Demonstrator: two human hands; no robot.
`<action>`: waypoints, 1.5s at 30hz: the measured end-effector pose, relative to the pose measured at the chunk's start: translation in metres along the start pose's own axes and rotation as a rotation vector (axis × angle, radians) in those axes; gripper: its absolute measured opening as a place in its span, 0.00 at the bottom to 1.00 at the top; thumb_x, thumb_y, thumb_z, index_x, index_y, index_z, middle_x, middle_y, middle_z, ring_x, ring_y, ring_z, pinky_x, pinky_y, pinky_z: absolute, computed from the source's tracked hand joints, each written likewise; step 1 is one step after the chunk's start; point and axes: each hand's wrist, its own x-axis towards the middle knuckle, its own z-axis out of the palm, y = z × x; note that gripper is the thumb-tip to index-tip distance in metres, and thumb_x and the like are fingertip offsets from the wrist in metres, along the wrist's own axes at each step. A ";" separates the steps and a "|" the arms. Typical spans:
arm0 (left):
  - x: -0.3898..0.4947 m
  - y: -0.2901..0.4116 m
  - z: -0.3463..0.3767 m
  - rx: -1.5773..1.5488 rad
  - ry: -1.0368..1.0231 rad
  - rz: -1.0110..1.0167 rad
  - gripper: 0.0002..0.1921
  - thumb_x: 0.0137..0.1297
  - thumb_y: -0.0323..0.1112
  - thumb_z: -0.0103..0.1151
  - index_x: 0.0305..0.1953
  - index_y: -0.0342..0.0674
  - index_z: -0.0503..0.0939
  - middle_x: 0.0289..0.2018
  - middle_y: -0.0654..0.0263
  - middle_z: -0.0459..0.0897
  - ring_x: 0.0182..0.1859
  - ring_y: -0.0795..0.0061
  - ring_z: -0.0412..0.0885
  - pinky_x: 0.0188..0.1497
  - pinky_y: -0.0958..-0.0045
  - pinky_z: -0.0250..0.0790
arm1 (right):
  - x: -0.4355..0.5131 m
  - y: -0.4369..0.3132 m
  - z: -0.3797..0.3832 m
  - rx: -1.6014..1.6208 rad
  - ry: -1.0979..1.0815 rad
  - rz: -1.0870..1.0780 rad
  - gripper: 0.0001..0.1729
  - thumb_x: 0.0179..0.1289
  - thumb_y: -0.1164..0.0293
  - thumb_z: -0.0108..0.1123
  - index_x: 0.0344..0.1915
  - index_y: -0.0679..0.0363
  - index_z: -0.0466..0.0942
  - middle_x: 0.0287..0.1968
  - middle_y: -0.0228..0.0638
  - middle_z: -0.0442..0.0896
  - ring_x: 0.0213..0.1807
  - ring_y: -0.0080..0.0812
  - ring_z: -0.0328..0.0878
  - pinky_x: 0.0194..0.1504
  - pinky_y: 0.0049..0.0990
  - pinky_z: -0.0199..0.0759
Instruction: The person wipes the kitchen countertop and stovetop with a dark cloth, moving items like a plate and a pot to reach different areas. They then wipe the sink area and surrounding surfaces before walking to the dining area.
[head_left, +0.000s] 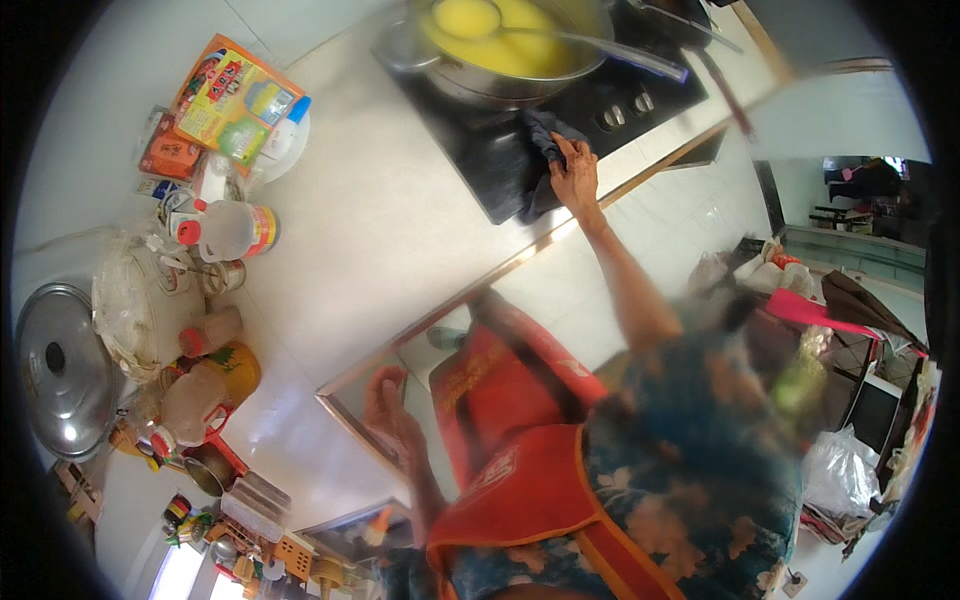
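My right hand (576, 176) presses a dark cloth (546, 139) onto the black glass cooktop (487, 169), near its front corner. Beyond the cloth stands a large metal pot (480, 86) filled with yellow liquid (540, 56). A ladle (577, 39) lies across the pot, its bowl in the liquid and its handle over the rim. Two control knobs (626, 111) sit to the right of my right hand. My left hand (386, 401) hangs by the counter's front edge, loosely curled, with nothing seen in it. A red apron (517, 465) covers my front.
Along the wall side of the pale counter (360, 210) stand seasoning packets (225, 105), a plastic jug (232, 229), a white lidded bucket (146, 300) and several bottles. A metal pot lid (67, 367) leans at far left. A long handle (724, 94) juts past the cooktop's right side.
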 end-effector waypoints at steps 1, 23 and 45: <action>0.001 -0.005 0.000 -0.005 -0.009 0.006 0.12 0.69 0.29 0.47 0.47 0.30 0.76 0.38 0.60 0.80 0.42 0.69 0.79 0.52 0.67 0.72 | -0.003 -0.003 0.004 -0.106 0.027 0.025 0.28 0.45 0.78 0.56 0.52 0.59 0.74 0.45 0.44 0.73 0.45 0.48 0.67 0.48 0.39 0.64; 0.004 0.006 0.017 0.056 -0.034 0.022 0.11 0.69 0.30 0.47 0.43 0.30 0.77 0.35 0.60 0.80 0.41 0.72 0.77 0.49 0.69 0.71 | 0.081 -0.149 0.132 -0.316 -0.184 -0.447 0.23 0.56 0.73 0.52 0.51 0.74 0.71 0.41 0.47 0.75 0.44 0.44 0.70 0.45 0.35 0.72; -0.035 -0.021 -0.037 -0.090 0.021 0.023 0.12 0.71 0.30 0.46 0.48 0.30 0.75 0.38 0.58 0.81 0.41 0.67 0.81 0.51 0.67 0.72 | -0.140 -0.255 0.086 0.469 -0.601 -0.535 0.29 0.46 0.79 0.57 0.54 0.60 0.72 0.52 0.44 0.74 0.56 0.48 0.68 0.55 0.39 0.65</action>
